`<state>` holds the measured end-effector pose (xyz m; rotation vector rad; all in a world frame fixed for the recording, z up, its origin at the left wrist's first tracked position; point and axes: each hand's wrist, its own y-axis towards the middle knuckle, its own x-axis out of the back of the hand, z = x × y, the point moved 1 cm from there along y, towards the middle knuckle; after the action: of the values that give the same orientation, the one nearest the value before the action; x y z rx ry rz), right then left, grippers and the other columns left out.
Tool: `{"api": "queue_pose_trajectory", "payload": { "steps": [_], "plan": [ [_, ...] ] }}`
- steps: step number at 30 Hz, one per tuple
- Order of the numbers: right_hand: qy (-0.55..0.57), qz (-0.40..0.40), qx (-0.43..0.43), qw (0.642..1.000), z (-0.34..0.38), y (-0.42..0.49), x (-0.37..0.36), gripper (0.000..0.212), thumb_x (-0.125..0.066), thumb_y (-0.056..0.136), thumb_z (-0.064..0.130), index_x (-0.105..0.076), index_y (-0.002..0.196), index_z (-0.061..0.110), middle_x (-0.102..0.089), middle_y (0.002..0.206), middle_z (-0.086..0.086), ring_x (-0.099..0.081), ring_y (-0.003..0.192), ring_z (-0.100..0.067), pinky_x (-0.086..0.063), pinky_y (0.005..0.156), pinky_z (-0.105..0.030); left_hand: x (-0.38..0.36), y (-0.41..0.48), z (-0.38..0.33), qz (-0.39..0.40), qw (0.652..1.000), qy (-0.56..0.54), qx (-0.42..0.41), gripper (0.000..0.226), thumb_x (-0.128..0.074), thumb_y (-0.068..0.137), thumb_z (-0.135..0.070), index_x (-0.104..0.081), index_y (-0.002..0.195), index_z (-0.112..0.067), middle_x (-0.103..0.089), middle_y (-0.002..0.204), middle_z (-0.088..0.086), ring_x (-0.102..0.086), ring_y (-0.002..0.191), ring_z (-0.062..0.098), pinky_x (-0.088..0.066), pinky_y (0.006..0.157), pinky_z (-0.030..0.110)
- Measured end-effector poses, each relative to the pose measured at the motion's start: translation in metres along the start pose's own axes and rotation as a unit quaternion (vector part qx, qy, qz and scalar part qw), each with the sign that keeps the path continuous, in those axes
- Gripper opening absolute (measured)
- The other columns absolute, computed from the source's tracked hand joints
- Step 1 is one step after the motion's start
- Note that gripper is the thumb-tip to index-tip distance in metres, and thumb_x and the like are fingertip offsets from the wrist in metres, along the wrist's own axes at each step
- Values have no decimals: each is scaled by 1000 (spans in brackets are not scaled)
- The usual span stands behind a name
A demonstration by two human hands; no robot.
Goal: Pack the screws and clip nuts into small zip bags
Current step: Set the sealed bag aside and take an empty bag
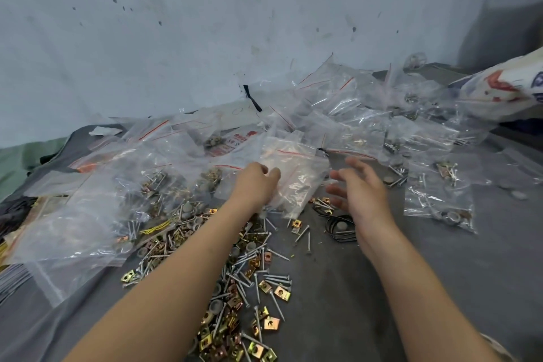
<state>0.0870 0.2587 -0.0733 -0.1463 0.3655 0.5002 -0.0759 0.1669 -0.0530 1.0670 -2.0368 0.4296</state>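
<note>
Head view, left hand [258, 184] pinching zip bag [296, 173], right hand [363, 189] grip spread, empty

Loose screws [266, 276] lie before the zip bags [296, 173], filled bags [439, 200] right

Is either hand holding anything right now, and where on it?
The left hand grips an empty zip bag by its left edge, below the red seal line. The right hand holds nothing.
</note>
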Motion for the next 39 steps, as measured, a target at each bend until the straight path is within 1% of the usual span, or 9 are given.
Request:
{"api": "queue_pose_trajectory", "payload": {
  "steps": [2, 5, 10, 16, 21, 26, 29, 33, 39],
  "plan": [
    [-1, 0, -1, 1000, -1, -1, -2, 29, -52, 98, 10, -55, 120, 27, -69, 95, -1, -63, 70, -13, -49, 60, -26, -7, 1, -4, 1, 999, 35, 1, 21, -54, 97, -31, -58, 85, -13, -68, 98, 15, -65, 92, 34, -51, 83, 37],
    [-3, 3, -6, 1000, 0, -3, -5, 28, -51, 98, 9, -54, 121, 24, -67, 94, 0, -60, 67, -13, -48, 59, -24, -6, -3, -12, -40, 999, 2, -26, 36, -49, 97, -20, -45, 61, -15, -53, 62, 6, -51, 62, 29, -41, 58, 31],
    [-27, 15, -8, 999, 3, -11, -7, 26, -54, 99, 16, -55, 123, 26, -68, 103, 1, -62, 77, -13, -49, 63, -24, 28, -45, -38, -68, 954, -276, -95, 15, -49, 102, -24, -59, 104, -13, -70, 90, -2, -66, 71, 13, -53, 63, 25],
    [-26, 128, -33, 991, 9, -33, -17, 51, -60, 89, 57, -63, 128, 24, -72, 117, 1, -68, 107, -15, -54, 93, -39, 59, -104, -19, -17, 898, -435, -68, 17, -51, 102, -26, -58, 107, -11, -75, 100, -2, -70, 71, 19, -54, 56, 25],
    [-17, 163, -48, 985, 3, -52, -18, 19, -63, 98, 18, -80, 98, 26, -71, 82, 5, -65, 65, -6, -56, 60, -24, 64, -124, 19, 26, 916, -400, 1, 24, -55, 99, -39, -71, 101, -21, -75, 104, -4, -66, 70, 7, -49, 63, 27],
    [-46, 229, -90, 968, 7, -65, -19, 27, -57, 101, 17, -80, 97, 31, -60, 71, 3, -51, 54, -7, -52, 49, -23, 83, -129, 38, 150, 783, -592, 119, 47, -49, 97, -46, -59, 124, -8, -74, 103, 10, -71, 84, 22, -61, 66, 33],
    [-52, 308, -134, 940, 14, -72, -20, 22, -64, 93, 22, -77, 110, 28, -60, 71, 4, -50, 48, -4, -44, 43, -17, 88, -132, 48, 214, 754, -601, 156, 55, -53, 93, -45, -58, 128, -3, -70, 103, 16, -69, 84, 25, -60, 71, 34],
    [-122, 361, -121, 917, 19, -74, -22, 21, -70, 86, 20, -81, 100, 32, -76, 108, 11, -70, 94, 2, -52, 68, -10, 85, -135, 59, 277, 787, -528, 157, 50, -53, 98, -35, -56, 131, 2, -64, 124, 24, -65, 100, 32, -56, 87, 41],
    [-136, 368, -171, 904, 15, -63, -18, 31, -72, 83, 30, -77, 112, 23, -76, 107, -1, -73, 94, -12, -56, 75, -21, 90, -131, 69, 261, 840, -463, 106, 23, -63, 91, -18, -73, 102, -1, -70, 98, 17, -68, 78, 23, -61, 65, 29]
  ]
}}
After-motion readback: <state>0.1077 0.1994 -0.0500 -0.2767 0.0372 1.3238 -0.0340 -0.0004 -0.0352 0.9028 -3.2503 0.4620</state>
